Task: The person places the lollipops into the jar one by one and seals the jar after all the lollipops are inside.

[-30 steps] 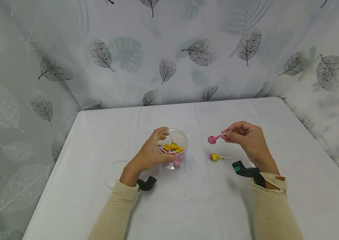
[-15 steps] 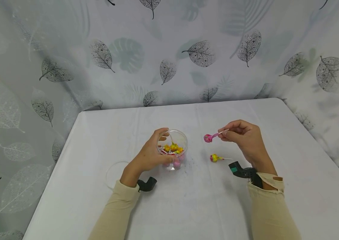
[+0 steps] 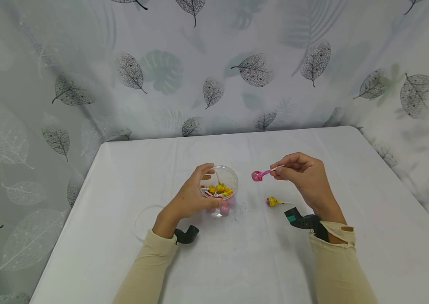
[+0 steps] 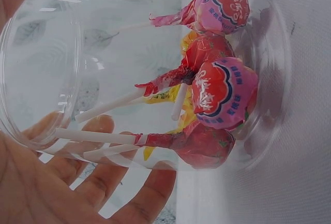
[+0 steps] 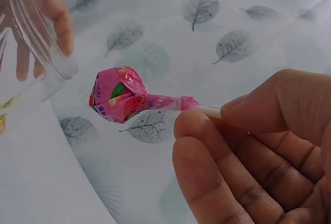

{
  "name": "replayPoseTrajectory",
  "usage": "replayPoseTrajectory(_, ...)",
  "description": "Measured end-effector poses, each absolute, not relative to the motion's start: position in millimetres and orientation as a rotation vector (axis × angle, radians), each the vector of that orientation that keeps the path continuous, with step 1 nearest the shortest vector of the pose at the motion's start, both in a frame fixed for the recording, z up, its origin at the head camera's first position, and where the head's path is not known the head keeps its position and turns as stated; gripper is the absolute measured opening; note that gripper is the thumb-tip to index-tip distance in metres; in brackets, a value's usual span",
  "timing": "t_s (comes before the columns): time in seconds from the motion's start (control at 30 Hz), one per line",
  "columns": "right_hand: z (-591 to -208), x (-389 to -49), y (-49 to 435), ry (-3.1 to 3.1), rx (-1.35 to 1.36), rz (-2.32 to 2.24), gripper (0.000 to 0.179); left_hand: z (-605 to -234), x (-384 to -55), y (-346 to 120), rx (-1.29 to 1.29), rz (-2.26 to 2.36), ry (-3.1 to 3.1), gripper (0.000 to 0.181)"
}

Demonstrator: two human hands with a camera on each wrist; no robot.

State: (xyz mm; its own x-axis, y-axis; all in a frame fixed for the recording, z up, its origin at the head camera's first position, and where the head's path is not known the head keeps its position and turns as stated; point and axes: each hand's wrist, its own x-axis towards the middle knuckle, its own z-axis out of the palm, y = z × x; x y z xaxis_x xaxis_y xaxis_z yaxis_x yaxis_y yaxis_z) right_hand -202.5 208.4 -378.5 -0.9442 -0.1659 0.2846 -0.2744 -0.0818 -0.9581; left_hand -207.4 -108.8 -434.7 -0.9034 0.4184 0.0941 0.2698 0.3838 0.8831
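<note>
A clear plastic jar stands on the white table with its round mouth uncovered. My left hand grips its side, thumb in front and fingers behind. Inside, pink, red and yellow wrapped lollipops lie heads down near the base, some sticks pointing up. To the right of the jar, my right hand pinches the white stick of a pink lollipop between thumb and fingers, its head towards the jar and held above the table. A yellow and red lollipop lies on the table below that hand.
A thin clear ring, perhaps the jar's lid, lies to the left, partly behind the left wrist. White cloth covers the table. Leaf-patterned curtains hang along the back and sides. A black camera mount sticks out from the right wrist.
My right hand has moved left with the pink lollipop, bringing it closer to the jar. The left hand and the jar stay in place.
</note>
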Motion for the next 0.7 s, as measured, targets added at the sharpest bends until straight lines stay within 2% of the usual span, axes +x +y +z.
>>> replayPoseTrajectory(0.7, -372.5, -204.2, 190.2, -2.095, 0.571, 2.164, 0.012, -432.5, -206.8, -108.1, 0.611, 1.546, 2.494, 0.096)
